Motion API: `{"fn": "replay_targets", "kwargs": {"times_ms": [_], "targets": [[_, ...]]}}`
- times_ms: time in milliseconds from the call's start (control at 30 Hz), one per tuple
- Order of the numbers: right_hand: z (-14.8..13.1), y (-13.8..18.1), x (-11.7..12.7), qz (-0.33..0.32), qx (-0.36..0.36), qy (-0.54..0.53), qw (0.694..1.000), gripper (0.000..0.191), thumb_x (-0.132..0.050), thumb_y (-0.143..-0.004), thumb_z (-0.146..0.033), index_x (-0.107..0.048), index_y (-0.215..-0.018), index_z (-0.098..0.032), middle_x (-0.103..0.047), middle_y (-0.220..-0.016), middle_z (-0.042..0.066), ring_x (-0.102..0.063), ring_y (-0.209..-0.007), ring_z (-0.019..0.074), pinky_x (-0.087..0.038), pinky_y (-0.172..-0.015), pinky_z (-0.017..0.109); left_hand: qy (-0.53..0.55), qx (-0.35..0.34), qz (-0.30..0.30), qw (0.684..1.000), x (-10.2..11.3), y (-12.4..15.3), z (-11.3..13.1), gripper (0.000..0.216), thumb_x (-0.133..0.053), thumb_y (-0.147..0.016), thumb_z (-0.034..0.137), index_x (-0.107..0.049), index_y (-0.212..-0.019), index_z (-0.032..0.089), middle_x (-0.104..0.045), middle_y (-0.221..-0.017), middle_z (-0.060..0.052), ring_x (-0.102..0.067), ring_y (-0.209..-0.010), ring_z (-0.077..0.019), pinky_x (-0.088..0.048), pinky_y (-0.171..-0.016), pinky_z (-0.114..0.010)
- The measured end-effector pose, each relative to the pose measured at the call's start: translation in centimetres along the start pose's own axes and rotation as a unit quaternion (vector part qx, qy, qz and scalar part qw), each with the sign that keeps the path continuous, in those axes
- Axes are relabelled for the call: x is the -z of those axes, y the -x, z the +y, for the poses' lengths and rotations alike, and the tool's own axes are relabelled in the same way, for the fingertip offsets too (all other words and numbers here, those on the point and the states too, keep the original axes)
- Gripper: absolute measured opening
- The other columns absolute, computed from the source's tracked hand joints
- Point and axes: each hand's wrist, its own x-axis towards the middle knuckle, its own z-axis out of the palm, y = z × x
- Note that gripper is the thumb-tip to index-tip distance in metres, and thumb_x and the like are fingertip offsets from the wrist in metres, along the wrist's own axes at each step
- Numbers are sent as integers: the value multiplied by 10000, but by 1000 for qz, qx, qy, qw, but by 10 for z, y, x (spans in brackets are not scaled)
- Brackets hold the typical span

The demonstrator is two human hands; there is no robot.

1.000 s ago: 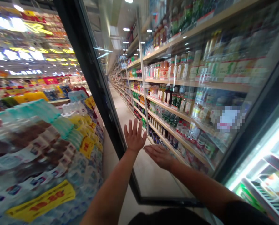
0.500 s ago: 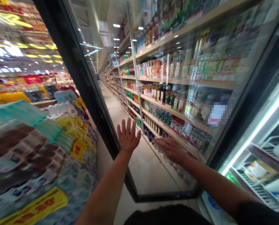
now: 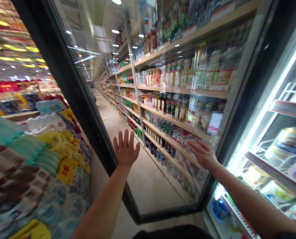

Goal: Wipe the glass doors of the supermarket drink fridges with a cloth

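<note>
A glass door point(image 3: 158, 202) with a black frame stands swung out from a lit refrigerated cabinet on my right. My left hand point(image 3: 126, 147) lies against the glass near the frame's left bar, palm forward and fingers spread. Farther right, my right hand point(image 3: 204, 153) is held out flat in front of the pane with its fingers stretched together. Whether it touches the glass I cannot tell. Neither hand holds anything. Through the pane I see long shelves of bottled drinks point(image 3: 163, 103), partly mixed with reflections.
On the right, the cabinet's wire shelves point(image 3: 277, 172) carry packaged goods, among them a tub point(image 3: 288, 144). Stacked packs of bottles point(image 3: 45, 186) with yellow price signs point(image 3: 66, 170) line the left. A tiled aisle floor point(image 3: 107, 113) runs between the displays.
My view has turned a little to the right. My right hand has shifted right across the pane, farther from my left hand, which stays by the frame. More of the cabinet shelves now shows.
</note>
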Motion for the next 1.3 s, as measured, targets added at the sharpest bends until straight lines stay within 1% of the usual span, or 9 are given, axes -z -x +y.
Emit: {"fn": "replay_targets", "kwargs": {"times_ms": [167,333,433,700,800,967,1067,1200,1300], "targets": [[13,-4,13,25,-16,26,999,454,-541,-966,-119,-586,-1389,-277,-680,-1292,-9,-588,-1167,196,-489,-1012,340,2,-4,5,1000,3,-3,2,709,-571,-976,340,-276,-1592,154,-359,-1586,-177,-165,-1533,-324,-141,-1251,-527],[44,-45,18,175,-150,52,972,541,-557,-978,-161,-462,-1504,-244,-575,-1430,90,-504,-1343,265,-431,-1149,481,2,-5,10,1000,8,-4,4,715,-575,-978,321,-259,-1597,154,-357,-1583,-182,-166,-1531,-326,-144,-1250,-533],[34,-67,9,223,-177,6,959,575,-507,-992,-147,-388,-1545,-255,-510,-1492,107,-422,-1438,273,-407,-1181,534,0,1,6,1000,10,-3,5,704,-571,-980,323,-269,-1594,157,-371,-1574,-182,-181,-1526,-329,-159,-1246,-540],[-18,-146,4,206,-86,-50,973,617,-469,-994,-117,-332,-1571,-287,-510,-1497,77,-341,-1493,273,-356,-1224,533,1,8,13,1000,17,-3,9,669,-565,-986,330,-310,-1580,158,-423,-1545,-169,-201,-1522,-309,-151,-1258,-514],[-44,-147,-4,183,-61,-42,980,642,-443,-987,-93,-290,-1588,-258,-527,-1483,74,-336,-1497,252,-334,-1236,495,2,12,5,1000,22,-2,10,679,-588,-974,322,-317,-1578,175,-426,-1543,-160,-205,-1520,-303,-155,-1259,-516],[-78,-140,-14,78,124,-53,988,551,-415,-999,-113,-392,-1538,-221,-558,-1459,6,-364,-1479,176,-172,-1296,380,-7,14,4,1000,29,-3,14,678,-585,-977,322,-311,-1580,176,-421,-1545,-153,-204,-1521,-298,-147,-1262,-513],[-72,-172,-1,131,76,-17,988,584,-457,-984,-111,-373,-1549,-235,-539,-1477,2,-325,-1498,205,-145,-1289,417,-4,12,5,1000,32,-4,15,674,-581,-981,319,-312,-1579,162,-420,-1545,-158,-193,-1525,-293,-136,-1265,-501],[-70,-215,10,216,-27,23,976,633,-508,-983,-148,-311,-1581,-214,-501,-1510,44,-381,-1448,245,-274,-1202,398,-8,8,7,1000,34,-5,16,664,-562,-991,323,-306,-1581,158,-416,-1549,-154,-189,-1526,-292,-133,-1265,-497],[-79,-232,9,181,68,7,981,658,-485,-1000,-173,-234,-1605,-231,-501,-1512,14,-453,-1369,204,-308,-1149,338,-8,8,5,1000,35,-4,16,671,-572,-986,322,-307,-1581,159,-420,-1546,-156,-186,-1527,-290,-136,-1264,-496]]}}
